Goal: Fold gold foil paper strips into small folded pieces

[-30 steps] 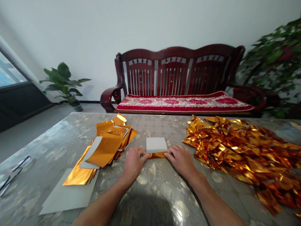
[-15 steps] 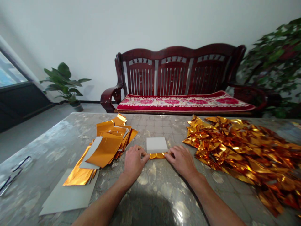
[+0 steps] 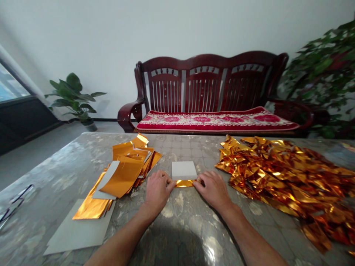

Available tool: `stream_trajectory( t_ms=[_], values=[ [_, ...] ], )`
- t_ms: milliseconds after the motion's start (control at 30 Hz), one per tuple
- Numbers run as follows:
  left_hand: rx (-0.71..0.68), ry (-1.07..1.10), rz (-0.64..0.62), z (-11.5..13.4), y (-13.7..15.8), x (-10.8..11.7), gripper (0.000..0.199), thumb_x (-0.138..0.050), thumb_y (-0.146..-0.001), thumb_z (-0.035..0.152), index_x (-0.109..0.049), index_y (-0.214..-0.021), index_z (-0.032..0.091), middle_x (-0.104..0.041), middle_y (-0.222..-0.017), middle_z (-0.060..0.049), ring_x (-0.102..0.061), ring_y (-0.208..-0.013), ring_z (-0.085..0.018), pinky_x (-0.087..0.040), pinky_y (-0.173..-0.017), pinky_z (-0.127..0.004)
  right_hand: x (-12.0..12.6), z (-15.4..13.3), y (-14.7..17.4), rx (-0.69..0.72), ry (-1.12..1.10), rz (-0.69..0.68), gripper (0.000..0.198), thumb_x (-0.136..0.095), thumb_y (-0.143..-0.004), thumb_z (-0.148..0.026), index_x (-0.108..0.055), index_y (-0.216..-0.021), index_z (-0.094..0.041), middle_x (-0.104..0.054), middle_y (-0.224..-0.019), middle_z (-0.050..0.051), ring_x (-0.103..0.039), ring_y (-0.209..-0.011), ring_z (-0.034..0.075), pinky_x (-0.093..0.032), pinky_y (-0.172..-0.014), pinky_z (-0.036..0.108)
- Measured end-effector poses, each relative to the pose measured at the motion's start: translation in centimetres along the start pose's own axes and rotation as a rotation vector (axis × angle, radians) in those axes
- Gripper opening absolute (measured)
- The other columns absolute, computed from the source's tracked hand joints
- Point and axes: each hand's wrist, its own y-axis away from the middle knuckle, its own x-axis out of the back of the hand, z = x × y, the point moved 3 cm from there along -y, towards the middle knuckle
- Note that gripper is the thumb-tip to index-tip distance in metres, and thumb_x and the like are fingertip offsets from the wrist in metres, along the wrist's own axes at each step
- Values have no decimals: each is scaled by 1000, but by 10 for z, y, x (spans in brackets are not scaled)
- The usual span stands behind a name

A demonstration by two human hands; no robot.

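In front of me on the table lies a sheet of gold foil paper with its pale side up [image 3: 184,169]. Along its near edge runs a folded gold strip [image 3: 184,183]. My left hand [image 3: 159,187] pinches the strip's left end between thumb and fingers. At the right end my right hand [image 3: 212,187] grips it the same way. Left of my hands is a loose stack of gold foil sheets [image 3: 122,177], some showing a pale back. A large heap of folded gold foil pieces [image 3: 283,177] covers the table to the right.
A flat grey sheet [image 3: 74,234] lies partly under the foil stack. Glasses [image 3: 17,201] rest near the left edge of the patterned table [image 3: 191,221]. Beyond the table stands a dark wooden bench [image 3: 205,88] with a red floral cover, between potted plants.
Both hands keep hold of the strip's ends with almost no movement. The gold strip looks slightly flatter and smoother. The whole view has shifted a little.
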Motion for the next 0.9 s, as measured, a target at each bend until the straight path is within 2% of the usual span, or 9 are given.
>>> stream_trajectory(
  t_ms=[900],
  values=[
    [-37, -59, 27, 2, 1, -2, 23, -67, -85, 43, -68, -74, 23, -63, -93, -3, -56, -95, -23, -35, -86, -36, -1, -1, 1, 14, 22, -18, 17, -61, -86, -28, -60, -70, -22, -63, -79, 1, -51, -82, 19, -25, -71, 31]
  ],
)
